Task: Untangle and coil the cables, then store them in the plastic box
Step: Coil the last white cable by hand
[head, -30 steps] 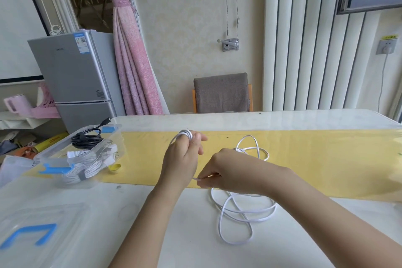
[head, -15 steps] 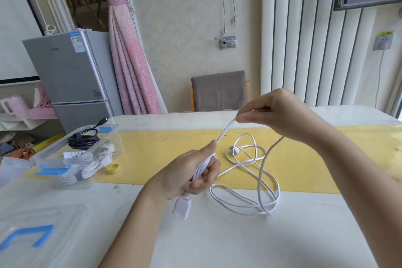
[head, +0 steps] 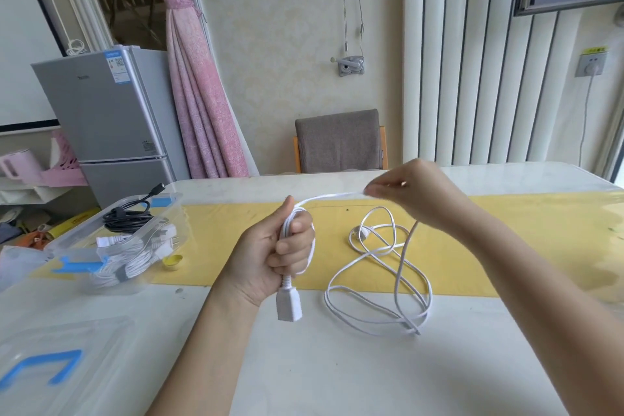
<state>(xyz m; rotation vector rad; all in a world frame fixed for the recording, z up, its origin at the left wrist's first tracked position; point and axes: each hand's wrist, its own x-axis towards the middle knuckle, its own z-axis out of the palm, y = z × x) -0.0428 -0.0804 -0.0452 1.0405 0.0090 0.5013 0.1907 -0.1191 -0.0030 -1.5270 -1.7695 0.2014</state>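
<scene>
A long white cable point(head: 378, 284) lies in loose loops on the table in front of me. My left hand point(head: 270, 257) grips one end of it in a fist, and the white connector point(head: 288, 304) hangs below that fist. A stretch of the cable runs up and to the right from the fist to my right hand point(head: 412, 196), which pinches it above the yellow mat. From there it drops back to the loops. The clear plastic box point(head: 118, 243) stands at the left with black and white coiled cables inside.
The box's clear lid point(head: 50, 368) with a blue handle lies at the near left. A small yellow cap point(head: 173, 261) sits beside the box. A yellow mat point(head: 506, 240) crosses the white table. A chair point(head: 339, 142) stands behind the far edge.
My left hand has turned upright and lifted with the connector hanging below it. My right hand has dropped lower and moved right, pulling the stretch of cable nearly level.
</scene>
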